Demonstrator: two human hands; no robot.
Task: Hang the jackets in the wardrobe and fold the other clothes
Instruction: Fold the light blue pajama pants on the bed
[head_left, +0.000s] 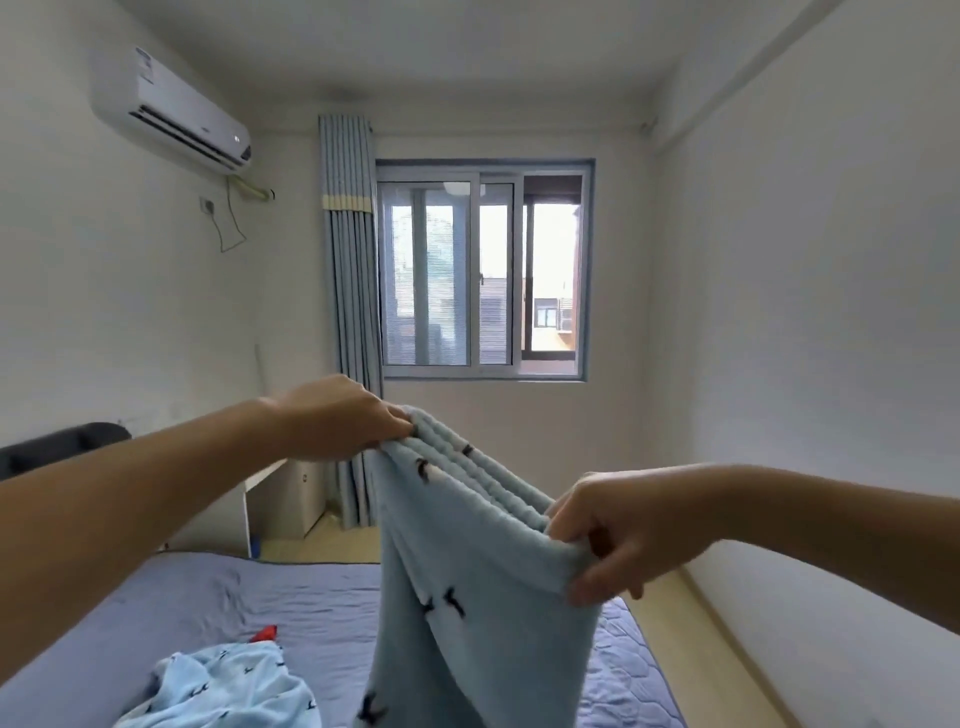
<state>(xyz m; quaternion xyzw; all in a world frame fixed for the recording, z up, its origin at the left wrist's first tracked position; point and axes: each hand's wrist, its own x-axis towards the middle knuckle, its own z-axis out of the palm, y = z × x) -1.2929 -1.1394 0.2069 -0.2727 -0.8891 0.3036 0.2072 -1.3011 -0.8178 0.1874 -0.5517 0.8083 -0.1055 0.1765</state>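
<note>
A bed (291, 603) with a blue-grey sheet fills the lower part of the view, and its quilted mattress edge shows at the right beside a strip of pale floor (675, 649). A dark headboard (62, 447) stands against the left wall. On the far wall is a window (483, 270) with a blue frame. A blue pleated curtain (350, 312) hangs just to its left, bunched together. A white air conditioner (171, 111) sits high on the left wall, and a white desk (280, 493) stands low in the corner near the curtain.

Light blue trousers (467, 571) with small dark prints are held up in the air above the bed. The ribbed waistband is on top and the cloth hangs straight down out of the bottom of the view. A second garment (223, 691) of the same print lies crumpled on the sheet at the lower left, well apart from the trousers.

The left hand (337, 415) pinches the far end of the waistband, fingers curled over the bunched ribs. The right hand (613, 535) grips the near end between thumb and curled fingers. The band runs taut and slanting between them.

A small red thing (266, 634) peeks out on the sheet just behind the second garment; I cannot tell what it is.
</note>
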